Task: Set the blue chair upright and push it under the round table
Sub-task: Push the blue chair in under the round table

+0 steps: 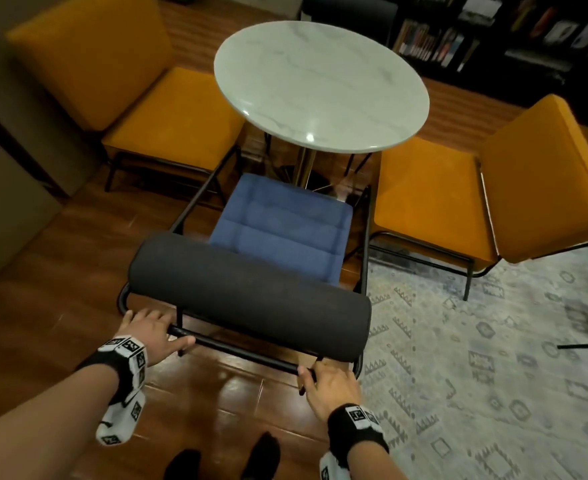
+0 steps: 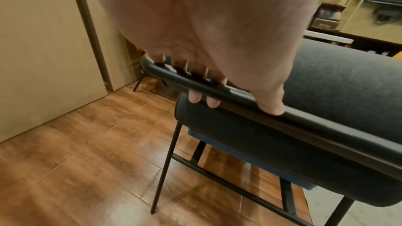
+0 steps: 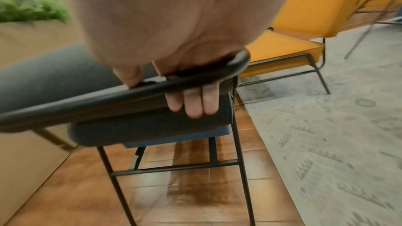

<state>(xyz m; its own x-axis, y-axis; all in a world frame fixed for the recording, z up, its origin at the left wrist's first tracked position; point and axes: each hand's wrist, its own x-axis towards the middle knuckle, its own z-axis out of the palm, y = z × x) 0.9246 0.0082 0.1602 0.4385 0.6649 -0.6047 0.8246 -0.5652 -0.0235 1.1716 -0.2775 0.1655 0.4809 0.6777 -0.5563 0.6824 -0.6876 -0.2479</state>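
Observation:
The blue chair (image 1: 282, 230) stands upright on its black metal legs, its blue seat pointing at the round marble table (image 1: 320, 81) and its front edge near the table's base. A dark grey bolster backrest (image 1: 247, 292) tops the chair's back. My left hand (image 1: 150, 332) grips the black back rail (image 2: 217, 92) at its left end, fingers (image 2: 204, 100) curled under it. My right hand (image 1: 327, 382) grips the same rail (image 3: 130, 95) near its right corner, fingers (image 3: 193, 102) wrapped beneath.
Two orange chairs flank the table, one left (image 1: 168, 123) and one right (image 1: 434, 202). A patterned grey rug (image 1: 493, 375) covers the floor at right, wooden floor (image 1: 60, 271) elsewhere. A dark bookshelf (image 1: 493, 32) stands behind; a beige cabinet (image 1: 5, 202) is at left.

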